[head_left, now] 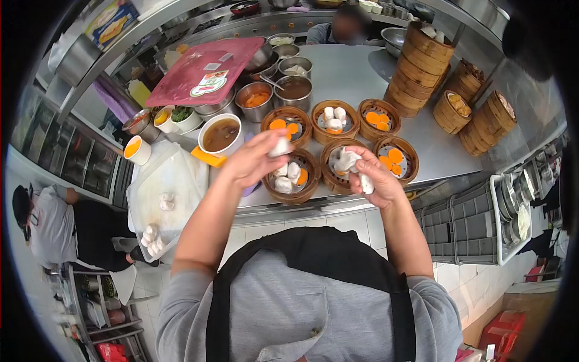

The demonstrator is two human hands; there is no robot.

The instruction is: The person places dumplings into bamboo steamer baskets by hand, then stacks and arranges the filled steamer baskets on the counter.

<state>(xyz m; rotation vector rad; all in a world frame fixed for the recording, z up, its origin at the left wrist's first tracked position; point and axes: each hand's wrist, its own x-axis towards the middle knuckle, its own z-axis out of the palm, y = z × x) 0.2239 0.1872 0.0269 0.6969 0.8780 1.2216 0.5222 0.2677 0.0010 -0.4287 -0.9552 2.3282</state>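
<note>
At left, dumplings point(167, 201) on the tray point(188, 184) look light, soft and perhaps tacky. The left hand point(253, 160) has its fingers round one dumpling point(281, 146) over the left steamers point(294, 200); cupping its sides should spare the skin. Beyond, over the near middle steamer point(336, 186), the right hand's point(380, 177) fingers pinch more dumplings, likely to dent or tear if squeezed.

A single head-worn camera looked forward and steeply down, from just above the grey shirt point(265, 301) at the bottom edge. The left hand point(256, 160) and right hand point(381, 176) lay near it, mid-frame, with the steel counter point(362, 69) stretching away beyond them. Its very wide, round field took in the floor point(356, 223) and bent straight edges.
</note>
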